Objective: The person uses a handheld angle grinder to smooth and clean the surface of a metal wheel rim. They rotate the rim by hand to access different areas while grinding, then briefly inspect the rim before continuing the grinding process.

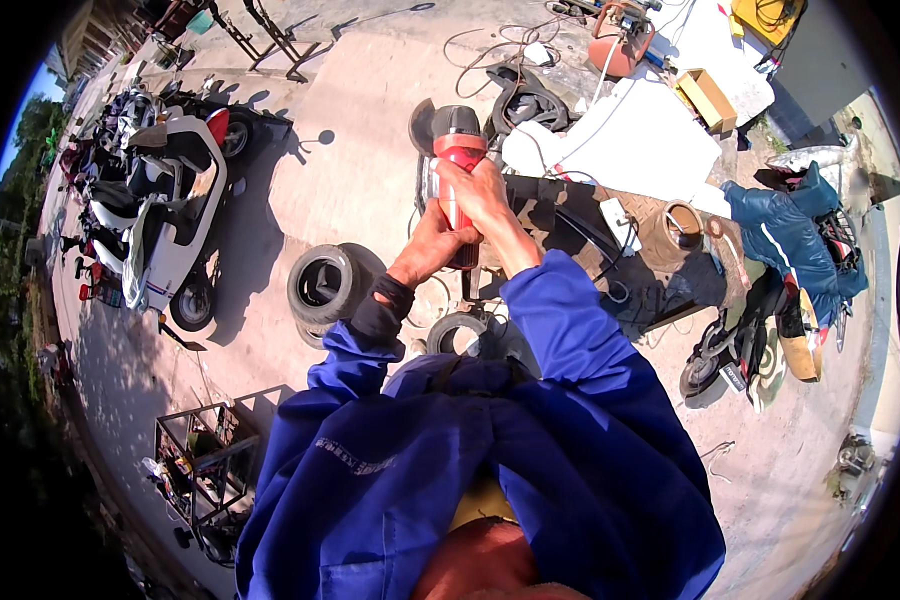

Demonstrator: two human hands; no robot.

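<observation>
Gripping a red cylinder (pixel 461 156) between them, both bare hands meet just above the centre of my remote head-camera view. The left hand (pixel 433 243) is wrapped around the cylinder's lower part; the right hand (pixel 482 190) clasps it higher up, nearer the dark ribbed end (pixel 457 120) that points to twelve o'clock. Whether it is a bottle or a tool, I cannot tell. I judge the step in hand to be a two-handed hold, out past the blue jacket (pixel 420 480); the next move, to my eye, calls for both grips to work together so that the cylinder does not slip. Around the hands lie a white scooter (pixel 165 258) at nine o'clock, stacked tyres (pixel 350 290) at eight, a smaller tyre (pixel 457 320) at six, a round brown container (pixel 662 243) at three and a white sheet (pixel 660 140) at two.
</observation>
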